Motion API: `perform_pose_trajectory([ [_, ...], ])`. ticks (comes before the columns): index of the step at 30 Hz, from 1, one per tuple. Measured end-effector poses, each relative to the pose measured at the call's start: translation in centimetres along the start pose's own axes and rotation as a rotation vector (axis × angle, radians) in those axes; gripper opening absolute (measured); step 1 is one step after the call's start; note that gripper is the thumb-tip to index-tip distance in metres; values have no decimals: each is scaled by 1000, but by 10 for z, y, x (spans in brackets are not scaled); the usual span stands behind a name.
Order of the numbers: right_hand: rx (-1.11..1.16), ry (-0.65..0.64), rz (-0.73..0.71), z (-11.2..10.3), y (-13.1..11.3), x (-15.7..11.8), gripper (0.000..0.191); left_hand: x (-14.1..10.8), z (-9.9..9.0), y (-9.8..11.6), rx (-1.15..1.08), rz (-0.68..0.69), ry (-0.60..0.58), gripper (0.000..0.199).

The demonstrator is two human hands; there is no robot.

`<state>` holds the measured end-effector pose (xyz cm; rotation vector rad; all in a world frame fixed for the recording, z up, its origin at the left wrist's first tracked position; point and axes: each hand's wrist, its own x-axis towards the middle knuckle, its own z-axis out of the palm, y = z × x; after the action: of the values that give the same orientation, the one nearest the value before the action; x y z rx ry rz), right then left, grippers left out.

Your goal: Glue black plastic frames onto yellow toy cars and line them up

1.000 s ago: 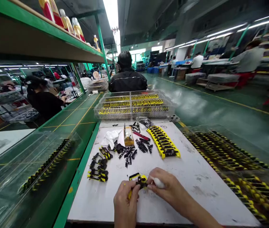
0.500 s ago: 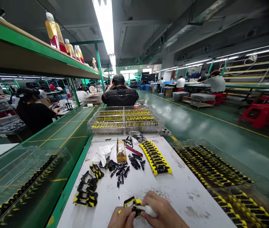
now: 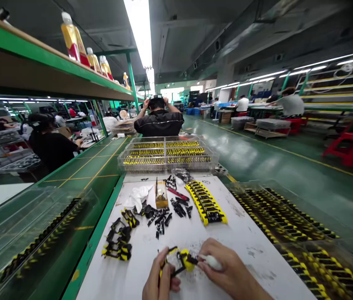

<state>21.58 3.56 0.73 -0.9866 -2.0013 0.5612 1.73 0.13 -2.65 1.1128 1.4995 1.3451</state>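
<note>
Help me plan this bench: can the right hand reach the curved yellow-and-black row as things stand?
Probably yes: open tabletop lies between the right hand and the row, though the white item it holds may hinder grasping.

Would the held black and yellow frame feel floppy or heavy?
The black and yellow frame is probably stiff: its slim bars span an open gap. It's likely light, since the left hand holds it at one end.

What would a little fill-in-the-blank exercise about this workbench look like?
The left hand holds a black and ____ part. The right hand grips a small tool whose rounded end is ____. A crumpled white cloth lies to the ____ of the amber box. The stool on the far right is ____.

Missing words: yellow; white; left; red.
</note>
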Motion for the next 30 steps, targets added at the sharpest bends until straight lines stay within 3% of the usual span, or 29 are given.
perform_pose_trajectory([
  [3,-23,59,-120,-13,-13,-2,8,-8,-2,22,-204,-88,-36,77],
  [8,-96,69,-332,-11,-30,-6,13,-19,0,47,-347,-203,-128,58],
  [13,-139,114,-493,-1,-26,-6,15,-29,1,57,-304,-219,-107,51],
  [20,-197,105,-491,-2,-23,-3,17,-34,-1,59,-286,-127,-157,55],
  [30,-305,31,-502,-8,-26,-1,17,-35,-4,65,-84,-26,-240,42],
])
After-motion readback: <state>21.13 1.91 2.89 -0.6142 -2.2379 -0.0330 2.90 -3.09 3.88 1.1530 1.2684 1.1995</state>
